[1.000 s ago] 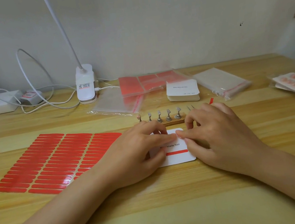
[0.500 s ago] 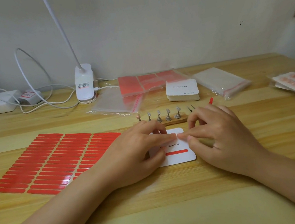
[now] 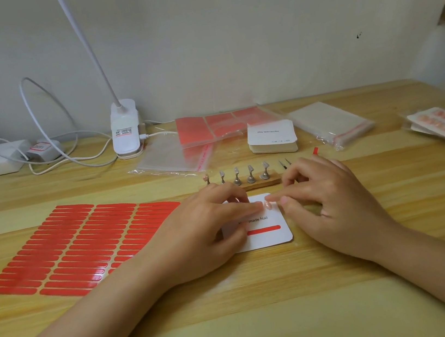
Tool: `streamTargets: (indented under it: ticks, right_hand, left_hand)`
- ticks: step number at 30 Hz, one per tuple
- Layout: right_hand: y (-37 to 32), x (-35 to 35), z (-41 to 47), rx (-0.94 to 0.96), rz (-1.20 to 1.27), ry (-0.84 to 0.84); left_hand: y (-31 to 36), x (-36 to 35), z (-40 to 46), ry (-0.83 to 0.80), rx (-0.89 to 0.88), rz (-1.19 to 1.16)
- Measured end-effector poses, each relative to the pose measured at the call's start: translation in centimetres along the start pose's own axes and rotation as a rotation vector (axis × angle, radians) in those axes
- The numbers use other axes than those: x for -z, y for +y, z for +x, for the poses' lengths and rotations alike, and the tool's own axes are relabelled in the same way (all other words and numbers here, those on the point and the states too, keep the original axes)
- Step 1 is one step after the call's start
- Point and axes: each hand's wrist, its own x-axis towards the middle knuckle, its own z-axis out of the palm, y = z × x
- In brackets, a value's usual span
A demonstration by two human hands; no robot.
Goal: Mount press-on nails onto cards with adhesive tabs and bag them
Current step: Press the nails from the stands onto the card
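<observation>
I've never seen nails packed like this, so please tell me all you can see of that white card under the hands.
The white card looks like stiff paper with rounded corners, lying flat on the wooden table. It is printed "made Nail", the start being hidden, above a red adhesive strip. The left hand covers its left side; the right hand meets it above the upper edge, where a small pale nail shows between the fingertips.

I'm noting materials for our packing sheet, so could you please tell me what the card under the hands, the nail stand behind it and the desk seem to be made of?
Card: white matte card stock, probably paper; flat, rounded corners, printed text.
Nail stand: a light wooden base by its grain, with shiny, likely metal, pegs.
Desk: pale wood or wood-look laminate; striped grain, soft sheen.
</observation>
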Motion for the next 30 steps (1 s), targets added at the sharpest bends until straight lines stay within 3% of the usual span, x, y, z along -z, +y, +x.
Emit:
streamTargets:
  ticks: [10, 17, 22, 27, 30]
  right_hand:
    - [-0.3, -0.2, 0.0, 0.033, -0.116, -0.040]
    - [0.0, -0.1, 0.0, 0.016, -0.030, -0.019]
    - [0.2, 0.0, 0.1, -0.002, 0.044, 0.030]
    - [0.3, 0.1, 0.1, -0.057, -0.004, 0.059]
    - [0.1, 0.0, -0.1, -0.087, -0.078, 0.010]
  left_hand:
    - [0.0, -0.2, 0.1, 0.051, -0.005, -0.001]
    - [-0.7, 0.1, -0.1, 0.189, 0.052, -0.231]
    - [-0.6, 0.8, 0.0, 0.293, 0.094, -0.211]
    - [-0.5, 2.0, -0.4, 0.133, 0.325, 0.025]
    - [-0.1, 1.8, -0.5, 0.037, 0.348, 0.197]
